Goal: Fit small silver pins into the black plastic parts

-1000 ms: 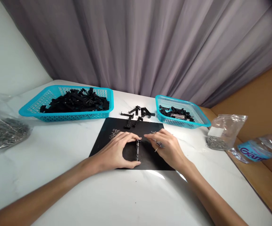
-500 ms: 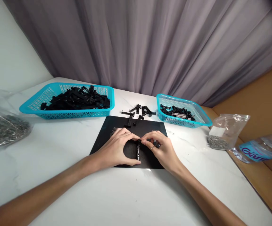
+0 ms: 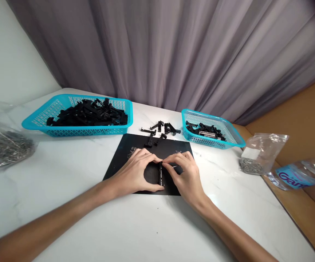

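Note:
A slim black part stands lengthwise on the black mat, gripped by my left hand between thumb at its near end and fingers at its far end. My right hand has its thumb and index finger pinched at the part's far end, touching my left fingertips. What the pinch holds is too small to make out. A thin metal piece shows beside the right palm. Small metal bits lie by my left knuckles, and others beyond my right hand.
Loose black parts lie at the mat's far edge. Blue baskets with black parts stand behind, left and right. Bags of metal pieces flank the mat. A bottle lies at the right.
My right hand has turned and its fingers have closed in at the part's far end. The dark piece seen under its palm is now hidden. My left hand has barely moved.

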{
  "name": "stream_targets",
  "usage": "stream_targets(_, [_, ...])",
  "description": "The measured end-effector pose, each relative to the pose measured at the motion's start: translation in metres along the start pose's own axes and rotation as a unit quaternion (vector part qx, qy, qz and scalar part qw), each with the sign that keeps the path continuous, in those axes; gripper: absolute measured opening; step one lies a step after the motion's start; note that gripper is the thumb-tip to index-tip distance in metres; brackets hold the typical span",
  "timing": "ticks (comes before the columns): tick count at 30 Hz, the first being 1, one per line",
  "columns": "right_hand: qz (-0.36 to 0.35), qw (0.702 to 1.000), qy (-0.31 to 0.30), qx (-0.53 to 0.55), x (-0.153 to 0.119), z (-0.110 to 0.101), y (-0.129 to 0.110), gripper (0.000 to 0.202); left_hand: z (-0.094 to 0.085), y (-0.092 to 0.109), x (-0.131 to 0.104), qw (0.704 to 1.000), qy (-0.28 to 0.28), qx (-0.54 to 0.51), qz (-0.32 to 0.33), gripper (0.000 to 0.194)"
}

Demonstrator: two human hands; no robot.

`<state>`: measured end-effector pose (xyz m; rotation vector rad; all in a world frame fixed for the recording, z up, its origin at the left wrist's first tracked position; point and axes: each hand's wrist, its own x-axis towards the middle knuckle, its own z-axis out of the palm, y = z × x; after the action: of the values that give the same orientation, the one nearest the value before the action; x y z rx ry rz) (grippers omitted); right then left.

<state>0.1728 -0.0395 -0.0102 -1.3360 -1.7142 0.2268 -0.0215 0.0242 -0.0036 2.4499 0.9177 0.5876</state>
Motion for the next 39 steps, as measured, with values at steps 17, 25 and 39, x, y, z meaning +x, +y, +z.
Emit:
stream_targets(17, [0.024,0.999,0.011,-0.021,-0.004,0.007,-0.007,0.015,0.0,0.001,0.0,1.0,0.011,-0.008,0.007,0.056])
stream_targets(25, [-0.067,0.987,0.035,-0.139,-0.009,0.014,-0.003,0.017,-0.001,0.002,0.001,1.0,0.015,-0.015,0.006,0.056])
stream_targets(39, [0.123,0.985,-0.046,0.114,0.004,-0.01,0.002,0.018,0.0,0.004,0.001,1.0,0.005,-0.012,-0.001,0.059])
